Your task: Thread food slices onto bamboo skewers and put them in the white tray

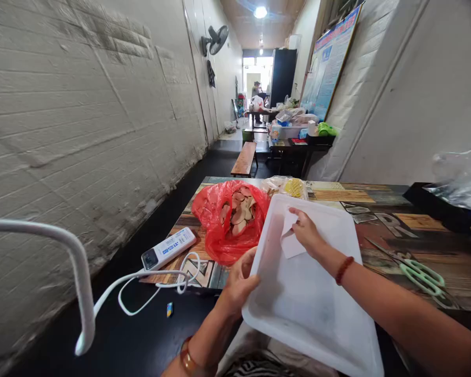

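A shallow white plastic tray (317, 293) is tilted toward me over the table's front edge. My left hand (237, 283) grips its left rim, thumb over the edge. Inside the tray, near its far left corner, my right hand (308, 230) pinches a white sheet that looks like paper or tissue (292, 245), pressed against the tray wall. Just left of the tray, an open red plastic bag (220, 235) holds many thin, round brownish slices (241, 209). A clear bag with something yellow (294, 187) lies behind the tray.
Green-handled scissors (422, 275) lie right on the wood-patterned table (337, 196). At left are a white power bank (170, 248) and a looping white cable (131, 309). A black box (424, 201) with clear plastic stands far right. Beyond are a bench (244, 158) and a person (256, 91).
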Demonstrator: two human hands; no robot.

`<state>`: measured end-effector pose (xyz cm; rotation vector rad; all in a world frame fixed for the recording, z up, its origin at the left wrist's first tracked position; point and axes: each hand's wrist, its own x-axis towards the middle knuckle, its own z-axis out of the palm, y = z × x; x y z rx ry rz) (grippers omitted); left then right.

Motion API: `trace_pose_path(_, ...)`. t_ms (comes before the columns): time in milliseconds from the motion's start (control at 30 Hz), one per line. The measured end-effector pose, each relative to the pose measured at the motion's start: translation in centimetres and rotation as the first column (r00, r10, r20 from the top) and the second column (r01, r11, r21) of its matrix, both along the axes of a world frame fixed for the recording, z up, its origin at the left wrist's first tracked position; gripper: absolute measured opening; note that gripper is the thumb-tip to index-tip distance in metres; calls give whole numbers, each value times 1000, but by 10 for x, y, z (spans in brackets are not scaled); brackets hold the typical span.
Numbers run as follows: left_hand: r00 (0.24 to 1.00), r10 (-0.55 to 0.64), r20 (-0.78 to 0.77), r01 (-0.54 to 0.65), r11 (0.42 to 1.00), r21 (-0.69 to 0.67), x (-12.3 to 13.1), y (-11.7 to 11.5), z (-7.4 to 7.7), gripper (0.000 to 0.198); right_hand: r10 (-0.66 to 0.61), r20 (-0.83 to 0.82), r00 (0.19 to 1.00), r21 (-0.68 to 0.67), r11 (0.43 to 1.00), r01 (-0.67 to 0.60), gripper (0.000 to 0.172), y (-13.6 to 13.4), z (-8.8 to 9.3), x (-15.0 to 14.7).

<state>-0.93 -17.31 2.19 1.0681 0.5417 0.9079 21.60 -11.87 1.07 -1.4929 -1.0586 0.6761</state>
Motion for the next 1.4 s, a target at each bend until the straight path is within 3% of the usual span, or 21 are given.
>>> trace_pose_path(133,1000,-16,21,16,1000,6,-6,0,-8,57,6,225,974,-43,999,4,37,21,-24,-30)
trace_pose_path(233,1000,13,23,-13,1000,0,-9,2,-12,57,77,339,938,-93,995,-48,28,19,-33,-58)
trace_pose_path(400,990,141,8,-141,990,-7,-13,2,-16,56,352,406,843,-223,933,-282,21,-38,-40,-97)
trace_pose_path(500,987,163,-1,-163,987,10,-12,-1,-14,55,616,359,702,-317,787,-529,23,-80,-35,-100)
trace_pose_path(533,989,149,-3,-149,989,22,-11,-3,-13,55,767,330,550,-353,640,-682,27,-88,-32,-98)
trace_pose_path(600,995,100,2,-100,993,56,-11,-6,-12,56,884,339,323,-383,444,-810,29,-96,-28,-92)
trace_pose_path(633,997,76,8,-76,994,75,-11,-8,-11,55,901,359,243,-390,381,-838,28,-95,-28,-89)
trace_pose_path(667,998,63,11,-64,994,93,-12,-9,-11,55,893,403,200,-391,365,-845,26,-93,-28,-87)
trace_pose_path(767,996,88,-24,-84,989,125,-17,-10,-12,56,780,613,128,-368,425,-827,18,-83,-32,-85)
trace_pose_path(867,990,110,-83,-98,985,140,-21,-12,-12,55,606,788,102,-337,565,-753,16,-71,-33,-81)
trace_pose_path(967,991,94,-94,-79,985,152,-21,-16,-10,57,479,875,67,-387,777,-496,15,-51,-19,-65)
trace_pose_path(1067,993,92,-77,-79,985,155,-19,-19,-7,60,402,914,60,-363,874,-322,18,-24,1,-33)
trace_pose_path(1167,990,115,-77,-103,985,138,-17,-18,-6,62,376,927,3,-369,910,-191,27,-11,11,1)
trace_pose_path(1233,988,123,-91,-114,988,102,-16,-16,-6,61,398,916,-47,-400,906,-135,28,-20,7,17)
trace_pose_path(1400,984,119,-135,-118,993,18,-12,-10,-6,56,486,866,-117,-499,851,-163,30,-86,-21,21)
